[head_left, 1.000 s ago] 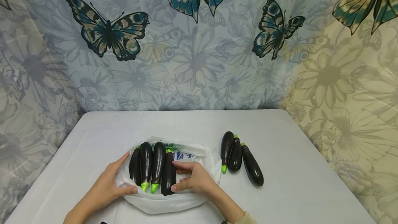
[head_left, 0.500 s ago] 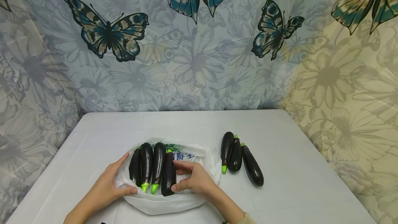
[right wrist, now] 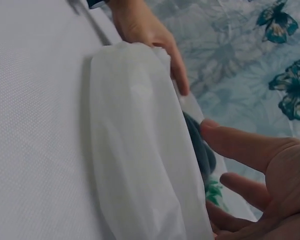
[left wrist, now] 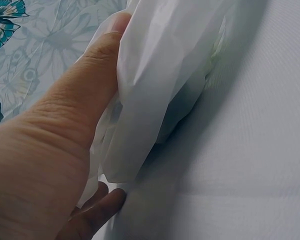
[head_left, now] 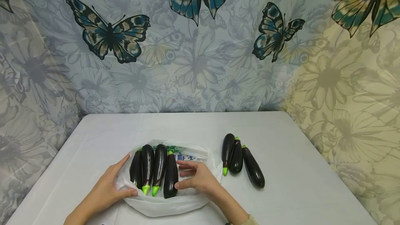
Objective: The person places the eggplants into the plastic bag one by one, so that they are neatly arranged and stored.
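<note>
Left hand [head_left: 109, 185]: fingers spread, touching bag [head_left: 165, 210]
Right hand [head_left: 200, 178]: fingers parted, thumb at eggplant [head_left: 171, 176]
Bag: four eggplants [head_left: 160, 164] inside

The white table [head_left: 306, 183] in front of me has rounded far corners. Directly on it lies a white plastic bag [head_left: 162, 209]; to my right, just beside it, lie three dark eggplants [head_left: 236, 159], the rightmost slanting towards me.
</note>
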The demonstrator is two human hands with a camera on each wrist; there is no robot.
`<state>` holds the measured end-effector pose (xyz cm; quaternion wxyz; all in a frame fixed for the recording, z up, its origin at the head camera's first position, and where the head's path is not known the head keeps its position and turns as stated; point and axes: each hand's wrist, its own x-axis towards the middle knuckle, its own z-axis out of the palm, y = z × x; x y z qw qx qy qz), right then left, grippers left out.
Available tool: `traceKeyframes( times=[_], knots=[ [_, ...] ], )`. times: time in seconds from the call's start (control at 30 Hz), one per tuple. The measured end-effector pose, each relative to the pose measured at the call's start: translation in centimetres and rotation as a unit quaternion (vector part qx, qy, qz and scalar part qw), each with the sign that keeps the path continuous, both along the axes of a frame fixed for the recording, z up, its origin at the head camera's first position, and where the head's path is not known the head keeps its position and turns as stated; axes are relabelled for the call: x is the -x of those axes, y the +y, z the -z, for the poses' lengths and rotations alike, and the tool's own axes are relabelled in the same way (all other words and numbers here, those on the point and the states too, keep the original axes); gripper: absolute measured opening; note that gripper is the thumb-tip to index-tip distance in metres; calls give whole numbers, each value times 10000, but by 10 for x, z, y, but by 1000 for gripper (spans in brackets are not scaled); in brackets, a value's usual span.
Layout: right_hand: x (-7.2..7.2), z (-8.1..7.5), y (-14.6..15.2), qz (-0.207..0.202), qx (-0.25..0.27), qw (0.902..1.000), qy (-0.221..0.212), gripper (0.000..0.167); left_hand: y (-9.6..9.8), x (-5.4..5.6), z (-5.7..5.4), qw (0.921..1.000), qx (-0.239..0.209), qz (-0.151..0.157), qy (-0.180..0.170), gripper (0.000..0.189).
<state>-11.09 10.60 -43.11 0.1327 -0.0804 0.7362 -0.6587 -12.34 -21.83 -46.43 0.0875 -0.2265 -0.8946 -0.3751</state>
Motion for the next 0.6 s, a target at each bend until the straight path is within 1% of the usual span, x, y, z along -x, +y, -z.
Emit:
traceKeyframes(
  times=[0.2,0.33,0.5,0.6],
  knots=[
    [0,-3,5,81,193,9996,166,60,0,0,1,10000,33,-8,-6,115],
    [-1,-10,12,196,375,9990,120,56,0,0,1,10000,52,7,-39,115],
    [-2,-26,28,420,525,9976,171,50,0,0,0,10000,25,35,-71,115],
    [-2,-36,40,690,565,9956,276,47,-1,0,0,10000,16,30,-69,114]
  ],
)
